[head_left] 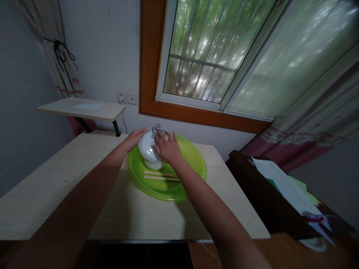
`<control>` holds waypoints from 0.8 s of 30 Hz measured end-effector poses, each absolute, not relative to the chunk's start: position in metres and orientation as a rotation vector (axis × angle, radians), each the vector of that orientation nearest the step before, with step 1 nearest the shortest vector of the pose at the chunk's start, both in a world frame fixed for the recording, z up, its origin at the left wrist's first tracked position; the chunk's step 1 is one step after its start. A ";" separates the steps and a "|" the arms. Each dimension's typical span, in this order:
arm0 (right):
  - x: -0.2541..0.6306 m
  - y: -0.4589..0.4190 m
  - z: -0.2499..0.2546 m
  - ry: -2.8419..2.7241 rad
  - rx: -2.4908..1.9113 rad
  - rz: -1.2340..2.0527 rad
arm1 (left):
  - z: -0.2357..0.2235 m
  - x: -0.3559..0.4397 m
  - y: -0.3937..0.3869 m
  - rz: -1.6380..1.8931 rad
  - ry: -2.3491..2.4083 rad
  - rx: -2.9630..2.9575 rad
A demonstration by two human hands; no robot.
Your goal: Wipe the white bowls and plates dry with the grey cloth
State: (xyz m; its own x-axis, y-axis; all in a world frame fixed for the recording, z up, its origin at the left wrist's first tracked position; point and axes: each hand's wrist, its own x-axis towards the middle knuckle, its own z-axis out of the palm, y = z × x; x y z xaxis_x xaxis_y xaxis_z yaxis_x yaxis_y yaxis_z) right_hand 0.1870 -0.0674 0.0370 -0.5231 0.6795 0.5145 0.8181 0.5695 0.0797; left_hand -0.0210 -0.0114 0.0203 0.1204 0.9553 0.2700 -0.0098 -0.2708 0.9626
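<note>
A white bowl (148, 148) is tilted toward me above a stack of white bowls (153, 164). My left hand (135, 139) grips its left rim. Over the bowl's far right side, my right hand (169, 147) presses a grey cloth (157, 129) against it, with the fingers somewhat spread. The cloth is partly hidden by those fingers. Below the stack, a pair of light wooden chopsticks (159, 178) lies on a round green plastic tray (165, 195); my right wrist covers their right ends.
The tray rests on a pale wooden table (112, 213). A small raised shelf (81, 108) stands at the back left, near wall sockets (126, 98). A window (207, 56) is behind the table. Papers (283, 179) lie on a dark piece of furniture at the right.
</note>
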 end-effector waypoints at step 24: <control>0.201 -0.078 0.050 -2.735 -0.831 -0.016 | 0.027 -0.020 -0.020 1.271 1.009 1.497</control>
